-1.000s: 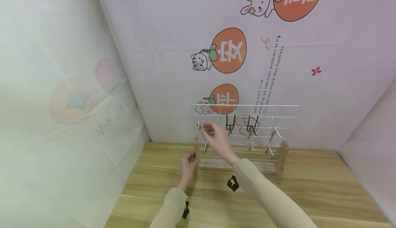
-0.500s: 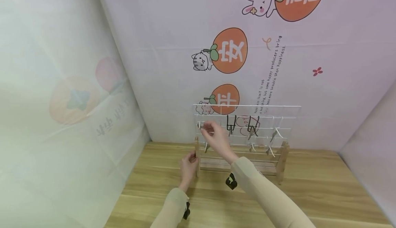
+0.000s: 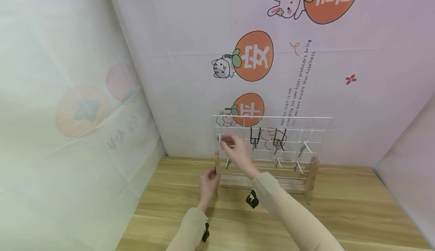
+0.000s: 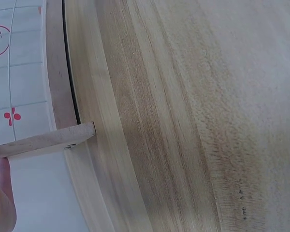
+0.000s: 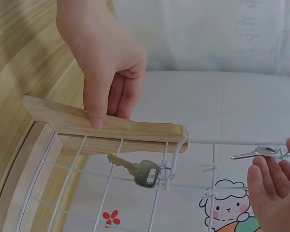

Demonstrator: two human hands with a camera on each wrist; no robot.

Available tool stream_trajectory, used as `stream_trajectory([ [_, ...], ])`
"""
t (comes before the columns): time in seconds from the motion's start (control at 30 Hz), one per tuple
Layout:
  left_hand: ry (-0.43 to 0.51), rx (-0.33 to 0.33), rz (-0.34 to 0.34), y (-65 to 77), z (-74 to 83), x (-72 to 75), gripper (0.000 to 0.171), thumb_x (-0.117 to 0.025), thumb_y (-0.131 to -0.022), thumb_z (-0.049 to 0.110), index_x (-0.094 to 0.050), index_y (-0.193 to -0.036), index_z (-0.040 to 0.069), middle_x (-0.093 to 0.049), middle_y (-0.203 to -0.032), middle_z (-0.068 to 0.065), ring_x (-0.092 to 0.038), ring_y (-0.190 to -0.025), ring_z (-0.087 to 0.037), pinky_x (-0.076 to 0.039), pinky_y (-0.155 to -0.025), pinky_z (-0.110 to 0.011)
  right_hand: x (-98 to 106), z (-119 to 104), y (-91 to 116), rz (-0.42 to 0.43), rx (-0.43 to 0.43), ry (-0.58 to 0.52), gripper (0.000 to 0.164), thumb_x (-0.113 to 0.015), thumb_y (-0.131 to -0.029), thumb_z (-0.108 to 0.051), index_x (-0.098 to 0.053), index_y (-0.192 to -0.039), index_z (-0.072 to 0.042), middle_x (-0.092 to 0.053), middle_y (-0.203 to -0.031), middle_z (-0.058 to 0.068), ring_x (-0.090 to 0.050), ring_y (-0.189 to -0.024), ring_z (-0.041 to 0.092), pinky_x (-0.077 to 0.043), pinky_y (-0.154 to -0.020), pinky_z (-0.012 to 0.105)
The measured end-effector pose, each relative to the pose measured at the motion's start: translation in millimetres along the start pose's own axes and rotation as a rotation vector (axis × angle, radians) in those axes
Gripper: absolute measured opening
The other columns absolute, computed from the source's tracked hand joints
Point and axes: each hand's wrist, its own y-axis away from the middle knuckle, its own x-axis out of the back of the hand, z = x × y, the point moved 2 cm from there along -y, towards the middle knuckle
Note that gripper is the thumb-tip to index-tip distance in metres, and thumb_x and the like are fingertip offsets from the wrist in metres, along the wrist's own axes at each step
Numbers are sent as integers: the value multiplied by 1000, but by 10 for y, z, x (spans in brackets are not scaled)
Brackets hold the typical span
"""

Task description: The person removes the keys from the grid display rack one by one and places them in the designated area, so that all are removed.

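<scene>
A wire grid rack (image 3: 272,118) with wooden side posts stands on the table. At its upper left, my right hand (image 3: 239,154) pinches the ring of a silver key between thumb and fingers. In the right wrist view this key (image 5: 251,154) lies above the curled fingers, close to the grid's wires. My left hand (image 3: 208,186) grips the left wooden post (image 5: 154,130), thumb on one face and the fingers partly hidden behind it. Below the right hand, another key (image 5: 144,173) hangs by its ring from a white hook (image 5: 178,157).
Two black hooks (image 3: 255,137) bear keys in the middle of the grid. Further right, several white hooks (image 3: 307,146) also have keys on them. A printed cloth wall (image 3: 190,77) rises close behind the rack, and another cloth wall (image 3: 78,156) stands to the left.
Both hands keep almost the same place and hold: the right at the key by the upper left of the grid, the left on the post. The head view shifts very slightly.
</scene>
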Motion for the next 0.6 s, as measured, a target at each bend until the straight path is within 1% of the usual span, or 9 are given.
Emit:
stream_trajectory([
  [0.13,-26,2,14,4,26,4,22,-74,-84,-2,-70,-105,-8,-73,-103,-28,-74,-93,-39,-65,-79,-39,-6,-12,-7,2,-7,-12,23,-64,-95,-13,-64,-117,-4,-72,-114,12,-70,-103,25,-62,-93,36],
  [0.3,-17,14,-3,5,18,2,22,-71,-86,-4,-69,-107,-10,-72,-104,-28,-73,-96,-39,-65,-81,-40,-13,-43,-15,2,-30,-37,23,-65,-95,-13,-63,-116,-4,-71,-113,12,-69,-103,25,-62,-93,36],
  [0.47,-20,39,-9,-1,7,2,22,-71,-87,-3,-69,-108,-9,-73,-105,-27,-73,-97,-38,-65,-82,-37,-32,-53,-31,-6,-50,-44,25,-66,-95,-13,-63,-118,-3,-71,-112,12,-68,-102,24,-62,-93,36],
  [0.6,-22,28,-14,13,13,-7,22,-70,-87,-3,-69,-108,-10,-72,-105,-29,-73,-97,-39,-65,-81,-33,-37,-34,-29,2,-35,-36,24,-66,-94,-12,-63,-116,-4,-71,-109,11,-68,-99,24,-63,-90,36],
])
